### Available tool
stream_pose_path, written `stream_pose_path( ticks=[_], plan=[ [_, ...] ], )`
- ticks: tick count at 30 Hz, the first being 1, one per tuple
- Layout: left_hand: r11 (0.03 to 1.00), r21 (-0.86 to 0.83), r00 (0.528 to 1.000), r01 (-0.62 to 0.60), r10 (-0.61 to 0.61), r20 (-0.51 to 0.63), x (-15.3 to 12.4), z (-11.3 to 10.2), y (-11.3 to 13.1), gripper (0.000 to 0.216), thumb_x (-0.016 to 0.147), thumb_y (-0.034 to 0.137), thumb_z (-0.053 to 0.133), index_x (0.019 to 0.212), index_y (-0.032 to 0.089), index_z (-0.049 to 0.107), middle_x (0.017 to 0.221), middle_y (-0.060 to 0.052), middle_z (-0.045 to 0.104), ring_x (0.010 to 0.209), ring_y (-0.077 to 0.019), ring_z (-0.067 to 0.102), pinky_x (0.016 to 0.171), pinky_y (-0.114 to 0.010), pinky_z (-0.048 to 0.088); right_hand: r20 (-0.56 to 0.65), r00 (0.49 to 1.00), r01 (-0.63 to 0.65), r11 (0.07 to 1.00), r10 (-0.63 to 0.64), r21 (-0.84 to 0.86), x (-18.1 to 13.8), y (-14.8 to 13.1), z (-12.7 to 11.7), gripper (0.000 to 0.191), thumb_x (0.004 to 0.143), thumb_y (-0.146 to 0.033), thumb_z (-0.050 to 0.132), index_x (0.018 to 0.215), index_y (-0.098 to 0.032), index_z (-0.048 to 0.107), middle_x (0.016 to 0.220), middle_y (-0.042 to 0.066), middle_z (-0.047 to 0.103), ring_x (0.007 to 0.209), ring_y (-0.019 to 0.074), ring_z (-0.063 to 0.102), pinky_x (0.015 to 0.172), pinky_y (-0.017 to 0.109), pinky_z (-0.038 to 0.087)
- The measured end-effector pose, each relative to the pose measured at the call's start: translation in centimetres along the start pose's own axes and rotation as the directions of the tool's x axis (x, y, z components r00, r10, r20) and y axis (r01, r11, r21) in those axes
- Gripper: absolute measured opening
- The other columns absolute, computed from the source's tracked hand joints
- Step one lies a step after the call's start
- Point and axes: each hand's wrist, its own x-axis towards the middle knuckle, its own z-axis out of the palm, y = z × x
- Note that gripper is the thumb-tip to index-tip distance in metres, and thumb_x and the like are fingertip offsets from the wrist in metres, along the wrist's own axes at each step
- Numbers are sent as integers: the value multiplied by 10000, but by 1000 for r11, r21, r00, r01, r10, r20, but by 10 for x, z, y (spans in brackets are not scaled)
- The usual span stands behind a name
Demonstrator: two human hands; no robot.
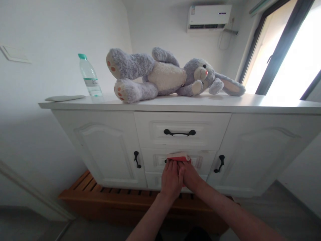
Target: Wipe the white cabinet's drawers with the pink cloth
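My left hand (172,179) and my right hand (190,175) are pressed side by side, both gripping a small red and white box (179,156) by its lower part. The box is held in front of the middle drawer (200,161) of a white cabinet (105,147); it hides that drawer's black handle. Only the box's top edge shows above my fingers. Above it, the top drawer (155,129) is closed, with its black handle (179,133) in plain sight.
A grey and white plush rabbit (165,74) lies on the cabinet top (250,104). At the left stand a clear water bottle (89,76) and a flat grey pad (64,98). A wooden slatted platform (100,194) lies below the cabinet. An air conditioner (209,17) hangs on the wall; a window (296,50) is right.
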Motion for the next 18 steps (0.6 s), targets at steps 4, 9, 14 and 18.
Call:
stream_pose_path(
  ticks=[4,9,14,18],
  plan=[
    [999,-27,999,-18,19,28,6,6,15,519,987,402,393,1282,23,588,1308,-221,674,1325,-340,559,1134,-528,462,-21,1000,-2,1000,2,-5,-14,13,0,442,934,-106,498,1365,-162,581,1256,129,658,1170,268,587,1063,453,480],
    [979,-191,997,-72,78,27,-18,8,21,502,979,362,428,1381,76,521,1412,-201,618,1380,-304,507,1132,-513,466,-66,998,-18,999,16,-42,-38,28,-13,400,909,-77,478,1277,-141,619,1203,142,668,1117,286,591,1012,497,499],
    [671,-592,874,446,-469,126,-93,56,-5,203,935,309,505,950,200,676,964,-95,728,949,-247,669,940,-474,535,-213,865,-390,875,455,285,-80,39,-35,220,938,-250,502,1038,-204,693,1097,104,688,1063,285,614,965,488,506],
    [-247,-668,287,702,-760,583,-114,115,-36,188,761,277,747,685,201,593,638,18,622,650,-173,638,689,-330,553,-110,403,-562,341,909,754,-136,33,-30,429,789,-532,681,1079,-216,674,1102,76,725,1043,291,674,965,459,536]
  ],
)
